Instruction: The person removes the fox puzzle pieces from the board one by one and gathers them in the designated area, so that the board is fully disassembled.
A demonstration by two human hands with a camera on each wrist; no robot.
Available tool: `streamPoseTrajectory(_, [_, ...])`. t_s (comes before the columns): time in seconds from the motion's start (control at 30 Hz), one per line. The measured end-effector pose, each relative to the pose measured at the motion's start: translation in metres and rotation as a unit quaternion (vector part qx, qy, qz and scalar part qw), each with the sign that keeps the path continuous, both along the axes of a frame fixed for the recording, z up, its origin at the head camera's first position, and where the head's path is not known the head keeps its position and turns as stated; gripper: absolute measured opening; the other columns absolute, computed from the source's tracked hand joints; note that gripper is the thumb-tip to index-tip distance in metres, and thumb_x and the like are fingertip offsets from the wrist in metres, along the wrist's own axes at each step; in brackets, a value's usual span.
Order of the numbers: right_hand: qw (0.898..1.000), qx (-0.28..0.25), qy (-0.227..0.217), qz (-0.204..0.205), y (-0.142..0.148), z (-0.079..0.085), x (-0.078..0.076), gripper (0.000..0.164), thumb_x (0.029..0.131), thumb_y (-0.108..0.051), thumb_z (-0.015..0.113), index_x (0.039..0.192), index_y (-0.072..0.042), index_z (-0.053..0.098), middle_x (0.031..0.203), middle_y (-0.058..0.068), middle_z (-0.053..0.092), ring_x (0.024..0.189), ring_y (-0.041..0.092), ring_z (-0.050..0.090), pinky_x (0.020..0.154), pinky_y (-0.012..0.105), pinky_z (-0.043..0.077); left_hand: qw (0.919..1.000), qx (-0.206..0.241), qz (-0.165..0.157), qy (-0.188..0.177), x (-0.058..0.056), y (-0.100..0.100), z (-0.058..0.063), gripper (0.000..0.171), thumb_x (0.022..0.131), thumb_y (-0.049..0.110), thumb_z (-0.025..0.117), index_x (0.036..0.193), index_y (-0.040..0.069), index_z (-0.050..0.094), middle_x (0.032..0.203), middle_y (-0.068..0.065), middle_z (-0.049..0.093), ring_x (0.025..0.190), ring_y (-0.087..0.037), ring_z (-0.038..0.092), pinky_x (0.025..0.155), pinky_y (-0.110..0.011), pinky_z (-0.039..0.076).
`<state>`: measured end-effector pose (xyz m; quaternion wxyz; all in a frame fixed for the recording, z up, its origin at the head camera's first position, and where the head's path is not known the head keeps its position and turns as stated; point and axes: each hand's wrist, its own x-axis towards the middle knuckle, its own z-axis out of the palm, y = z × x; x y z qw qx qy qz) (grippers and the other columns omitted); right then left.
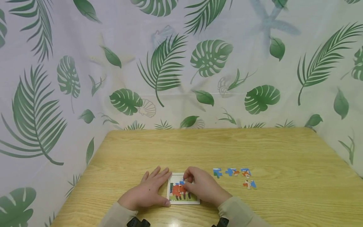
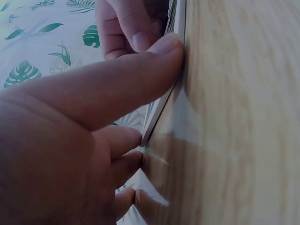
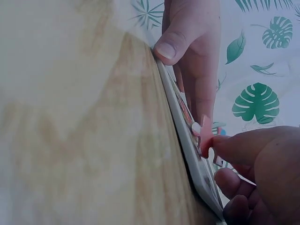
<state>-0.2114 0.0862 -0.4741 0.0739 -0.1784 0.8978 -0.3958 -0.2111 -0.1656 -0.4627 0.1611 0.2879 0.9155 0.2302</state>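
Note:
A small jigsaw puzzle in a white-rimmed tray (image 1: 184, 202) lies near the table's front. Several pieces inside it form part of a red animal with dark legs on green grass. My left hand (image 1: 150, 191) rests along the tray's left side with its fingers extended, the thumb at the near left corner. Over the tray, my right hand (image 1: 206, 186) pinches a puzzle piece (image 3: 205, 137) between thumb and fingers. That piece shows red and some blue, and stands tilted above the tray in the right wrist view. My right hand covers the tray's right part.
To the right of the tray lie several loose puzzle pieces: a blue and green piece (image 1: 217, 172), others with orange and blue, and one lower piece (image 1: 249, 184). The wooden table (image 1: 158, 145) meets a leaf-patterned curtain (image 1: 175, 110) behind.

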Motion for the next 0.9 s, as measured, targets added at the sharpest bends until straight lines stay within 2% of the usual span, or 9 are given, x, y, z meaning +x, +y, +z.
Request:
streamPoseTrajectory(0.1, [1.0,-0.022,-0.004,-0.007,0.0,-0.001,0.0,0.009,0.095,-0.021,0.07,0.097,-0.02,0.062,0.082,-0.007,0.061,0.07,0.012,0.056,0.062,0.029,0.048,1.0,0.0,0.001,-0.004,0.0,0.0,0.0,0.103,0.082,0.056,0.078,0.161,0.011,0.03,0.167,-0.007,0.02,0.154,-0.037,0.004,0.115,-0.068,0.0])
streamPoseTrajectory(0.3, [0.999,-0.045,-0.02,-0.008,0.004,0.001,0.0,0.008,0.098,-0.021,0.067,0.094,-0.02,0.061,0.081,-0.004,0.06,0.069,0.015,0.055,0.06,0.029,0.047,1.0,0.007,-0.004,-0.005,0.0,-0.001,0.002,0.101,0.083,0.055,0.077,0.161,0.01,0.03,0.167,-0.008,0.02,0.153,-0.038,0.003,0.115,-0.069,0.0])
streamPoseTrajectory(0.7, [0.995,-0.075,-0.063,0.023,0.014,0.008,-0.004,0.009,0.1,-0.022,0.064,0.093,-0.016,0.063,0.087,-0.001,0.062,0.078,0.017,0.056,0.068,0.031,0.046,0.9998,0.017,-0.004,-0.009,0.004,-0.001,0.008,0.101,0.083,0.052,0.078,0.16,0.008,0.03,0.167,-0.011,0.021,0.153,-0.04,0.004,0.115,-0.069,0.0])
streamPoseTrajectory(0.9, [0.992,-0.089,-0.083,0.032,0.019,0.014,-0.005,0.01,0.101,-0.02,0.063,0.093,-0.014,0.063,0.086,0.001,0.062,0.075,0.019,0.055,0.063,0.032,0.046,0.9998,0.017,-0.004,-0.013,0.004,-0.001,0.009,0.101,0.084,0.053,0.077,0.16,0.008,0.03,0.167,-0.01,0.02,0.153,-0.04,0.004,0.115,-0.069,0.0])
